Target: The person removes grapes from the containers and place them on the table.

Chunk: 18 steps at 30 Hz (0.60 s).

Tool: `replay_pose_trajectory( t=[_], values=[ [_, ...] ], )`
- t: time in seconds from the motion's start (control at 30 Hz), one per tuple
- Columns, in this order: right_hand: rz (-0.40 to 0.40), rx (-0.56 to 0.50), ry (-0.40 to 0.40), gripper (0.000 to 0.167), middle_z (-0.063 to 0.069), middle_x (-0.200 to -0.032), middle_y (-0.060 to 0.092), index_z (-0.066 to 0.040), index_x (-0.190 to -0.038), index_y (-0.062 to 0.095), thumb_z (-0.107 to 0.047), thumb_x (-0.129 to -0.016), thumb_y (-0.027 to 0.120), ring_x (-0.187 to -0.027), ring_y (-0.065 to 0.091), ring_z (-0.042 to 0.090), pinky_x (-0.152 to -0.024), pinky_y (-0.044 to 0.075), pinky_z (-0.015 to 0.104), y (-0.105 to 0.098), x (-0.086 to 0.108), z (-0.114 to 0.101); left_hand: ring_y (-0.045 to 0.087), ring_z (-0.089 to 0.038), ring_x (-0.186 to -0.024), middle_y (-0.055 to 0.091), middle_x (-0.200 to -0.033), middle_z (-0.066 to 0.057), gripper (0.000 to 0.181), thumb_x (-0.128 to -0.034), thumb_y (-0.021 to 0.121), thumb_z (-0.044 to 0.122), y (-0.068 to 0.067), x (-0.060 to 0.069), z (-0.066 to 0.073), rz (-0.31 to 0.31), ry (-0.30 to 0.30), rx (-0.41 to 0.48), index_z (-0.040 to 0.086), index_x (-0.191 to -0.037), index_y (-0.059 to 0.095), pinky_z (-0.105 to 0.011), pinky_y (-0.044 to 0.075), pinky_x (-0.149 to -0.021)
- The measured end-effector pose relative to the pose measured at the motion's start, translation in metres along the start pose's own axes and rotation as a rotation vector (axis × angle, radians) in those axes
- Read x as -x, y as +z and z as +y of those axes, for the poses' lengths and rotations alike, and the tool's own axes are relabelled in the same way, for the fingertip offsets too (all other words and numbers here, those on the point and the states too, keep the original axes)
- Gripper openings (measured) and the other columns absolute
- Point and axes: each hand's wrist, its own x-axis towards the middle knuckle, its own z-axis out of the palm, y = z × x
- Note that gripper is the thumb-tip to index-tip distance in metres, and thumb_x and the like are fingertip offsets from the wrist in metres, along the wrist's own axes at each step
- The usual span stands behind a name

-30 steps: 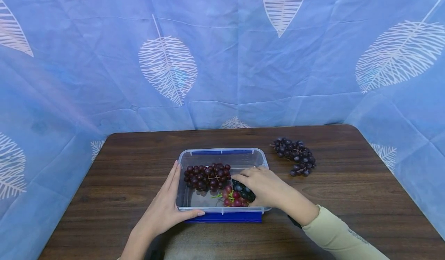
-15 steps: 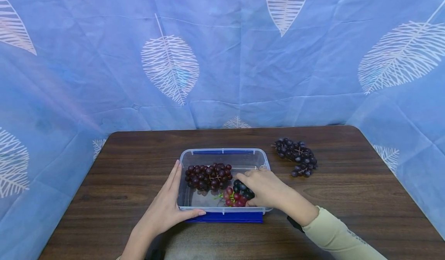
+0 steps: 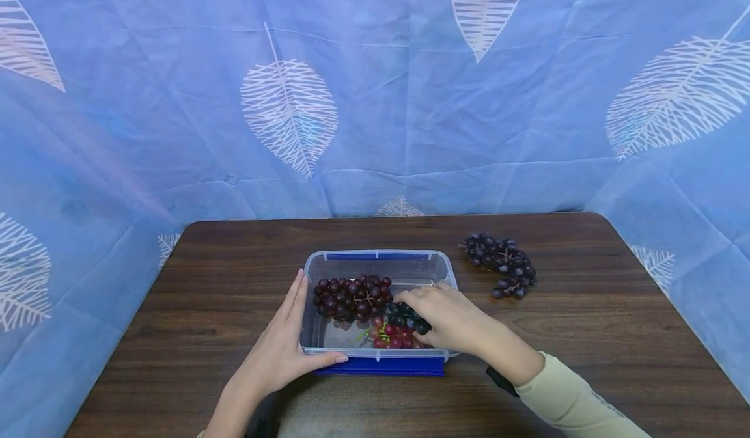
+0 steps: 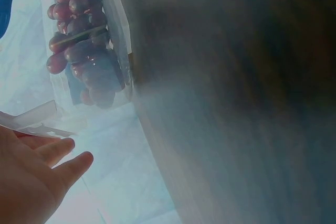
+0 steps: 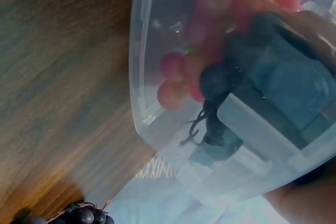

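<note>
A clear plastic box (image 3: 328, 352) with blue side clips stands on the table. My left hand (image 3: 274, 347) rests on its left end, fingers straight along the wall and thumb along the front rim. My right hand (image 3: 448, 317) reaches into the right side, its fingers bent over a bunch of black grapes (image 3: 408, 317); its fingertips are partly hidden. Beneath and in front of these lies a bunch of red grapes (image 3: 394, 337) with green stems, also seen through the wall in the right wrist view. Dark red grapes (image 3: 351, 297) lie at the box's left.
Another bunch of black grapes (image 3: 498, 262) lies on the brown wooden table (image 3: 234, 262), behind and right of the box. A blue cloth with white leaf prints (image 3: 375, 99) hangs behind and at both sides of the table.
The black grapes under my right hand have shifted and spread slightly, and more of the red grapes shows in front of them. My left hand stays on the box.
</note>
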Motion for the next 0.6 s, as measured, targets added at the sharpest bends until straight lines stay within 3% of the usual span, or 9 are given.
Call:
replay_pose_trajectory(
  t=[0.23, 0.43, 0.6],
  values=[
    [0.068, 0.002, -0.032, 0.056, 0.009, -0.130, 0.073, -0.010, -0.136, 0.065, -0.013, -0.086, 0.089, -0.114, 0.071, 0.026, -0.101, 0.054, 0.059, -0.005, -0.001, 0.000, 0.018, -0.046, -0.159, -0.004, -0.178, -0.013, 0.138, -0.0792, 0.080, 0.073, 0.000, 0.000, 0.000, 0.001, -0.003, 0.003, 0.009, -0.171, 0.000, -0.069, 0.034, -0.118],
    [0.176, 0.011, -0.067, 0.049, 0.010, -0.127, 0.073, -0.008, -0.136, 0.066, -0.013, -0.091, 0.083, -0.091, 0.073, 0.019, -0.090, 0.059, 0.053, -0.011, 0.002, 0.003, 0.018, -0.046, -0.159, -0.004, -0.178, -0.014, 0.137, -0.0795, 0.081, 0.072, -0.001, 0.001, 0.000, 0.008, 0.008, -0.003, 0.008, -0.171, 0.001, -0.069, 0.034, -0.118],
    [0.249, 0.027, -0.105, 0.045, 0.009, -0.128, 0.073, -0.008, -0.136, 0.066, -0.012, -0.094, 0.081, -0.088, 0.072, 0.017, -0.085, 0.059, 0.050, -0.011, 0.001, 0.003, 0.018, -0.046, -0.159, -0.004, -0.178, -0.013, 0.137, -0.0796, 0.080, 0.073, 0.000, 0.001, 0.000, 0.010, 0.013, 0.001, 0.009, -0.171, 0.001, -0.069, 0.034, -0.118]
  ],
)
